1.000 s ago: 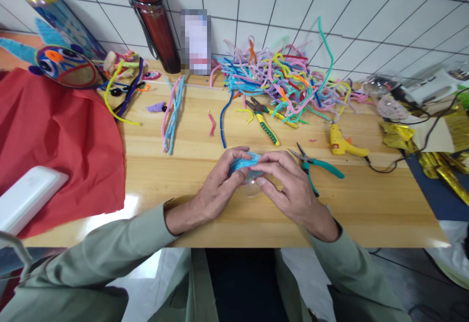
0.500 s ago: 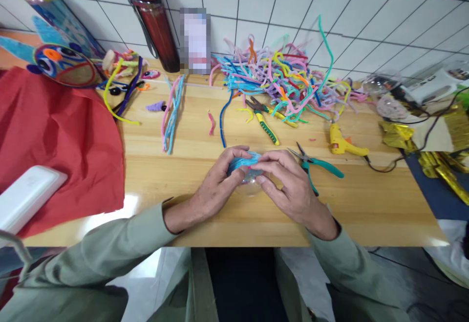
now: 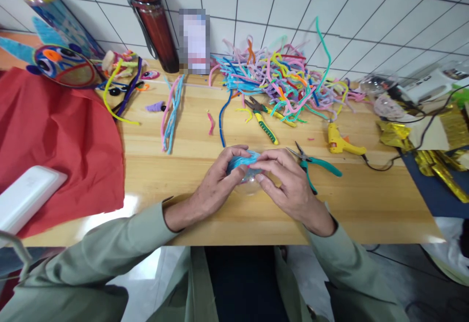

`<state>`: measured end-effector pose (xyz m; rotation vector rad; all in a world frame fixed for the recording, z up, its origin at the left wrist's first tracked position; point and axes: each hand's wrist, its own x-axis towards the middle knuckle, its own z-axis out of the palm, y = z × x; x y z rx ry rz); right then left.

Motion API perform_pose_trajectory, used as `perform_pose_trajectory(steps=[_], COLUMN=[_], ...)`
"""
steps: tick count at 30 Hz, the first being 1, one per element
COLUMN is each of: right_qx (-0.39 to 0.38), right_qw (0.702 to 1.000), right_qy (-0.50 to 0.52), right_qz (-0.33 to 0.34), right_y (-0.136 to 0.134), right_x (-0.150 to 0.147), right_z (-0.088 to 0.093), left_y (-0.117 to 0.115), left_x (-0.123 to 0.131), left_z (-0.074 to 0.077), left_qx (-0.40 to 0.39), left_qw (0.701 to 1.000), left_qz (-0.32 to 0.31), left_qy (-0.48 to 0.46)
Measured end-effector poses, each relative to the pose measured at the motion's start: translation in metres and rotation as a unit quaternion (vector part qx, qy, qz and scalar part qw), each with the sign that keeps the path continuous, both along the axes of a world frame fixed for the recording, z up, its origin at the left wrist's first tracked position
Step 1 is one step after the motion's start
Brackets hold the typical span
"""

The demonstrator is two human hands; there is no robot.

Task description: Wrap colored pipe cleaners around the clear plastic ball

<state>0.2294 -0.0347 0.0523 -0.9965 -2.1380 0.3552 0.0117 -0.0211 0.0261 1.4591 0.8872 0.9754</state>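
Note:
Between my hands, low over the table's front part, is a clear plastic ball (image 3: pixel 249 187) with light blue pipe cleaners (image 3: pixel 240 162) wound over its far side. My left hand (image 3: pixel 223 175) is closed round the ball's left side, thumb pressed on the blue winding. On the right, my right hand (image 3: pixel 282 175) pinches at the winding's edge with thumb and fingertips. A bit of pink shows near those fingertips; what exactly they grip there is partly hidden. Teal-handled long-nose pliers (image 3: pixel 311 161) lie just beyond my right hand.
A heap of coloured pipe cleaners (image 3: pixel 274 77) lies along the wall, with yellow-green pliers (image 3: pixel 266 124) before it. To the right is a yellow glue gun (image 3: pixel 342 141) with a cord. Red cloth (image 3: pixel 88 151), a thermos (image 3: pixel 154 24) and a blurred-out phone (image 3: pixel 195 41) are left.
My hands keep nearly the same grip on the blue-wound ball. The view has shifted very slightly; nothing on the table has been moved.

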Motion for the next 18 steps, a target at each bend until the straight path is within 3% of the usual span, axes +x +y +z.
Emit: perform_pose_trajectory(steps=[10,18], right_qx=[0.006,0.026], right_qw=[1.000,0.999], right_qy=[0.003,0.033], right_qz=[-0.001,0.014], right_y=[0.002,0.010], right_x=[0.003,0.007], right_z=[-0.003,-0.012], left_y=[0.012,0.016], left_x=[-0.008,-0.009], left_z=[0.003,0.007], left_qx=[-0.065,-0.072], left_qw=[0.996,0.993], left_qz=[-0.040,-0.060], left_qy=[0.051,0.073])
